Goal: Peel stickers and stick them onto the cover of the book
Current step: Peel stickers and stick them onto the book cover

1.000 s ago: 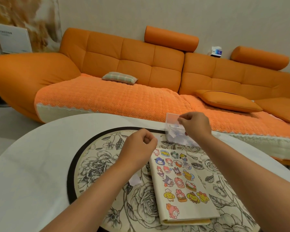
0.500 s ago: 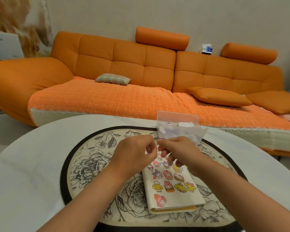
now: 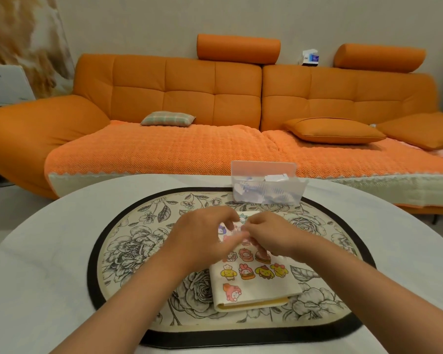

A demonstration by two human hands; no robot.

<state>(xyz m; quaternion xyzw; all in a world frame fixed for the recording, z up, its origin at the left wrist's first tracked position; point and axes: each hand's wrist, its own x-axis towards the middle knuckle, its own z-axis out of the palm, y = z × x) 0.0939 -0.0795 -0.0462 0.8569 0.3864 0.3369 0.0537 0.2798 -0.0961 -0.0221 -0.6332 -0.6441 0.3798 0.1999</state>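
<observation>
Both hands are bunched together low over the far half of the book, fingertips nearly meeting. Left hand (image 3: 202, 233) has its fingers curled in toward the thumb, and the right hand (image 3: 269, 233) is doing the same from the other side, like they're pinching something tiny between them. It's too blurry there to say whether a sticker is actually in either grip, so I can't tell what they've got, if anything.

Right under them is the book (image 3: 256, 284), cream cover, lying flat with its page edge facing the person. Cartoon stickers (image 3: 246, 272) already sit in rows on the cover: yellow and pink characters just nearer than the hands, a single pink one (image 3: 232, 292) closer still near the left corner, and a few more peeking out between the fingers.

The book lies on an oval floral mat (image 3: 138, 251) with a black border, and that's on a round white worktop (image 3: 36, 264). Forearms come in from the near edge on both sides.

Just past the hands, slightly to the right, there's a clear plastic box (image 3: 266, 190) with its lid up, holding bits of white paper; it sits on the far rim of the mat.

Beyond all that is a big orange sofa (image 3: 189, 98) with a small plaid cushion (image 3: 168, 118) on the left seat and orange cushions (image 3: 335, 130) on the right.
</observation>
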